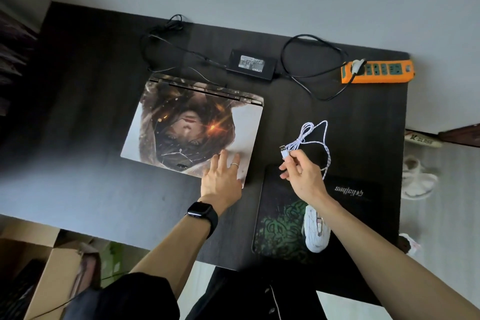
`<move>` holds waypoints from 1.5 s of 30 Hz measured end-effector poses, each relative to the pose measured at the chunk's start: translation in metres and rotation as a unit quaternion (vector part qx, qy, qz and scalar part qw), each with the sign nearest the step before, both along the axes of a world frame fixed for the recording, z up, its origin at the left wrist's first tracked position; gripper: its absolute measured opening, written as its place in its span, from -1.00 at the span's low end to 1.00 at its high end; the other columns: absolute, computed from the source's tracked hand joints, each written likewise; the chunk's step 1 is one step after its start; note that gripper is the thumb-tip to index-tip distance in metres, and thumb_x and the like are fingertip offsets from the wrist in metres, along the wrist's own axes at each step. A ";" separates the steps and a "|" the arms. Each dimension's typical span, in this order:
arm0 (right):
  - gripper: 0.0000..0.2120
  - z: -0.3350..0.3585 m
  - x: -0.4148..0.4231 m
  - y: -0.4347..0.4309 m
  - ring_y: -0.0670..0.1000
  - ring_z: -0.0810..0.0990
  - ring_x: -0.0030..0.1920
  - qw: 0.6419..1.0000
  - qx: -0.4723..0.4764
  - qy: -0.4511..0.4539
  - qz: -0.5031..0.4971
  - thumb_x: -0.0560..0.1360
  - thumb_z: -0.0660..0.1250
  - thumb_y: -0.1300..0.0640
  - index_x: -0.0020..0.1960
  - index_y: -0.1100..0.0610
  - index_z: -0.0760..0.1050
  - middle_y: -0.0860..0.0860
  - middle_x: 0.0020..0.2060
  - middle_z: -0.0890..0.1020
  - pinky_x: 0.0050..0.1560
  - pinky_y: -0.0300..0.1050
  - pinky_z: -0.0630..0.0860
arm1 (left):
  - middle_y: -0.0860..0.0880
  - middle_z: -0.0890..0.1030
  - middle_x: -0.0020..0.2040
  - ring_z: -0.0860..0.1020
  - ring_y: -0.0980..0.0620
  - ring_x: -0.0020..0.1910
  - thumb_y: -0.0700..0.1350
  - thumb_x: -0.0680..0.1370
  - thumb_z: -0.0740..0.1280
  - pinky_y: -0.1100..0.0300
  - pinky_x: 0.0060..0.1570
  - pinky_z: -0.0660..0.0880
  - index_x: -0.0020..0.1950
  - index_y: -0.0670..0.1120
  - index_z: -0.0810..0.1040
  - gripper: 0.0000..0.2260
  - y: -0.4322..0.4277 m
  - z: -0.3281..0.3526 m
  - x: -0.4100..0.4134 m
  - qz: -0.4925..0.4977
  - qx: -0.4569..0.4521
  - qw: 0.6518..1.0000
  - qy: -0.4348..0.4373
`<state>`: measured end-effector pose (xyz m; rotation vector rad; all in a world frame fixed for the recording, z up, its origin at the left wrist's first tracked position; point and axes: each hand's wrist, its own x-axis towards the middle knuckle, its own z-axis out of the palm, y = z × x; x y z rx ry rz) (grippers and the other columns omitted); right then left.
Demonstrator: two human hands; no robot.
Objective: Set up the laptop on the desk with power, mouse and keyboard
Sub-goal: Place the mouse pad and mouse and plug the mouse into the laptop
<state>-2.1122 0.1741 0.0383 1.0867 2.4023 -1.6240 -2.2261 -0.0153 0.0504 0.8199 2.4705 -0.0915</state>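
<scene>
A closed laptop (181, 125) with a printed picture on its lid lies on the dark desk (91, 101). My left hand (222, 179) rests flat on the lid's near right corner, fingers straight. My right hand (298, 171) pinches the USB plug (284, 151) of the white braided mouse cable (315, 135), held above the desk just right of the laptop. The white mouse (317, 231) sits on the mouse pad (285, 215), partly under my right forearm. The black power brick (251, 64) lies behind the laptop, its cable (311, 86) running to the orange power strip (378, 71). No keyboard is on the desk.
Cardboard boxes (46, 267) stand on the floor at the lower left. White shoes (418, 179) lie on the floor to the right of the desk. A loose black cable loop (161, 34) lies behind the laptop at the desk's far edge.
</scene>
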 end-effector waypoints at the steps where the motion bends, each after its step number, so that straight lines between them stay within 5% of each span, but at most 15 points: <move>1: -0.84 -0.001 0.002 0.003 -0.11 0.69 -0.30 1.000 -0.003 -0.002 0.005 0.68 0.18 0.05 0.06 0.11 0.46 -0.02 -0.19 0.70 -0.16 -0.12 0.62 | -0.14 0.09 0.57 0.13 -0.18 0.51 0.08 0.59 0.23 -0.11 0.37 0.37 0.59 0.00 0.11 -0.39 0.002 0.000 0.002 0.004 -0.006 1.000 0.000; 7: -0.93 -0.003 0.015 0.014 -0.16 0.71 -0.17 0.995 0.050 0.070 0.055 0.65 0.28 0.13 0.10 0.11 0.49 -0.02 -0.17 0.70 -0.11 -0.24 0.61 | -0.17 0.03 0.58 0.04 -0.22 0.55 0.03 0.59 0.24 -0.12 0.38 0.35 0.59 -0.03 0.07 -0.38 0.011 0.001 0.006 0.023 -0.027 0.999 -0.006; 14: -0.79 -0.004 0.029 0.023 -0.16 0.71 -0.04 0.963 0.179 0.166 0.111 0.63 0.34 0.13 0.23 0.15 0.56 -0.09 0.02 0.73 -0.05 -0.33 0.61 | -0.22 0.00 0.57 0.01 -0.24 0.54 -0.03 0.55 0.25 -0.12 0.32 0.41 0.58 -0.07 0.07 -0.36 0.022 0.001 0.015 0.040 -0.049 0.998 0.002; 19: -0.76 -0.010 0.034 0.030 -0.09 0.71 -0.22 0.952 0.211 0.180 0.125 0.61 0.34 0.09 0.21 0.18 0.58 -0.05 -0.15 0.74 -0.25 -0.18 0.60 | -0.23 0.01 0.57 0.03 -0.25 0.54 -0.04 0.53 0.24 -0.13 0.32 0.41 0.58 -0.08 0.09 -0.35 0.026 -0.002 0.017 0.049 -0.055 0.997 0.008; 24: -0.73 -0.017 0.037 0.032 -0.06 0.72 -0.19 0.947 0.217 0.191 0.140 0.63 0.28 0.03 0.21 0.17 0.58 -0.01 -0.15 0.73 -0.26 -0.15 0.60 | -0.22 0.01 0.57 0.02 -0.23 0.55 -0.06 0.53 0.24 -0.13 0.33 0.40 0.58 -0.08 0.10 -0.36 0.027 -0.001 0.019 0.061 -0.052 0.997 0.008; 29: -0.74 -0.023 0.039 0.032 -0.06 0.66 -0.38 0.955 0.200 0.132 0.173 0.60 0.28 -0.12 0.11 0.05 0.46 -0.06 -0.29 0.68 -0.38 -0.04 0.56 | -0.22 0.01 0.58 0.01 -0.22 0.55 -0.08 0.53 0.25 -0.11 0.34 0.39 0.58 -0.08 0.10 -0.36 0.030 0.000 0.020 0.070 -0.054 0.996 0.006; 35: -0.71 -0.031 0.017 0.033 -0.05 0.42 -0.47 0.960 0.171 0.078 0.207 0.54 0.39 -0.14 0.13 0.04 0.61 -0.08 -0.39 0.61 -0.33 -0.01 0.53 | -0.16 0.02 0.59 0.04 -0.17 0.56 -0.05 0.53 0.27 -0.09 0.33 0.41 0.58 -0.04 0.12 -0.36 0.029 0.004 0.018 0.075 -0.054 0.996 -0.001; 40: -0.42 -0.047 -0.007 0.028 0.15 0.57 -0.33 0.965 0.173 0.073 0.183 0.61 0.06 -0.31 -0.05 0.10 0.65 0.01 -0.35 0.62 -0.29 0.09 0.53 | -0.15 0.02 0.60 0.04 -0.16 0.57 0.00 0.56 0.26 -0.08 0.37 0.37 0.59 -0.03 0.11 -0.36 0.030 0.007 0.016 0.066 -0.062 0.996 -0.001; 45: -0.74 -0.057 -0.018 0.018 0.20 0.66 -0.17 0.953 0.230 0.024 0.195 0.64 0.24 -0.08 0.07 0.09 0.58 0.00 -0.09 0.67 -0.26 0.05 0.53 | -0.10 0.25 0.48 0.31 -0.15 0.40 0.14 0.57 0.21 -0.04 0.27 0.42 0.56 0.02 0.20 -0.43 0.028 0.006 0.007 0.054 -0.053 0.997 0.033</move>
